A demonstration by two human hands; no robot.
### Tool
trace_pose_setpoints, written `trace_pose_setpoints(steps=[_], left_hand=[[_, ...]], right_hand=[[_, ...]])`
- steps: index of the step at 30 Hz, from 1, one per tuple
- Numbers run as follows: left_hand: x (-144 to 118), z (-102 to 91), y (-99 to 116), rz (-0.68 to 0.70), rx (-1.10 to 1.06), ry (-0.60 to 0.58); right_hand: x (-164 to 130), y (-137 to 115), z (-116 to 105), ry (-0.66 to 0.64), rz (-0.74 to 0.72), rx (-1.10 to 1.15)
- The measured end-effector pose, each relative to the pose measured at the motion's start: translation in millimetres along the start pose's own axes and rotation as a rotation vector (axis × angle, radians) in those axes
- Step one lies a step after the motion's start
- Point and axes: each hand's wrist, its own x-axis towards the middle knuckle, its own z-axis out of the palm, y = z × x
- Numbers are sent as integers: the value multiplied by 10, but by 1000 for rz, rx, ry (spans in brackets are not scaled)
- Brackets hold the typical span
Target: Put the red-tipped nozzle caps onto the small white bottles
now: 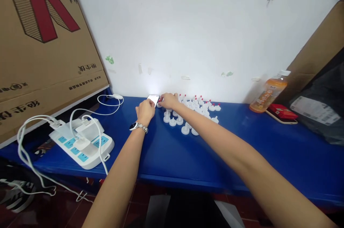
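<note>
Two bare forearms reach from the near edge across the blue bench (pixel 242 156) toward its far edge by the white wall.

Near left: one white power strip (pixel 82 142) with blue sockets, several plugs seated, white cables (pixel 27 138) trailing over the near edge. One large cardboard box (pixel 40 42) leans at the left end.

Left hand (pixel 145 111), wristwatch (pixel 137 126) on the wrist, curled over the near end of a lit phone (pixel 153 99) lying flat close to the far edge; fingers closed on or against it, exact grip hidden by the knuckles. Right hand (pixel 168 100), fingers bent downward, tips touching the phone's right side and just beside the nearest caps; cannot tell whether it pinches anything.

Phone: one. Judged stiff, smooth, fairly light, glass face fragile; best taken by the long edges, not the screen.

White caps (pixel 193 113) with small red tips: one loose cluster right of the phone, running along the far edge; roughly two dozen, too small and crowded for a firm count. Judged light, hard plastic, easily scattered; pick by the raised nub.

Far right end: one orange drink bottle (pixel 268 92) leaning toward the wall, one red packet (pixel 282 111) on a flat thing just beside it, one dark plastic bag (pixel 319 110) with a white label.
</note>
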Motion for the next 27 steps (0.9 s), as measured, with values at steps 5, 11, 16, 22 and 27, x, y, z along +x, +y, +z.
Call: trace_pose_setpoints(steps=[5, 11, 16, 22, 27], left_hand=[[-7, -38, 1, -17, -4, -6], [-59, -73, 122, 137, -41, 0], [-189, -10, 379, 426, -123, 31], [-440, 110, 691, 727, -398, -61], [-621, 125, 829, 826, -413, -186]], right_hand=[[20, -46, 20, 5, 35, 41], [-339, 229, -358, 112, 7, 435], [-929, 617, -637, 44, 5, 1007], [-1405, 750, -659, 41, 22, 1180], [-1481, 638, -572, 73, 34, 1210]])
